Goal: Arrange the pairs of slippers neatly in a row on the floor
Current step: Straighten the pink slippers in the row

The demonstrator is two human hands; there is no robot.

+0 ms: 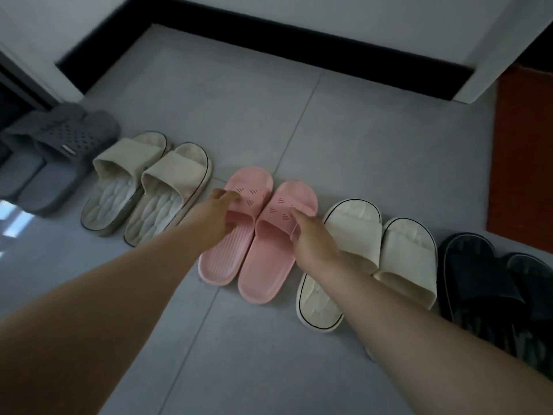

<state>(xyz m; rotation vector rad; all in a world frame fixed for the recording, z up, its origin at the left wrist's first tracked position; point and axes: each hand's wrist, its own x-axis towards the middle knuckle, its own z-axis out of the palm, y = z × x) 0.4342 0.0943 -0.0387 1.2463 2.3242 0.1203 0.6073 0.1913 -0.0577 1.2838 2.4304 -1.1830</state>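
Note:
Several pairs of slippers lie in a row on the grey tiled floor. From left: a grey pair (64, 154), a beige pair (149, 187), a pink pair, a cream pair (401, 256) and a dark pair (490, 286). My left hand (217, 214) grips the strap of the left pink slipper (239, 205). My right hand (311, 238) grips the strap of the right pink slipper (275, 244). Both pink slippers rest on the floor, side by side and touching. My right forearm covers part of the left cream slipper.
A white wall with a black skirting board (299, 46) runs behind the row. A red mat (522, 154) lies at the right. A dark doorway (12, 94) is at the far left. Open floor tiles (254, 354) lie in front of the slippers.

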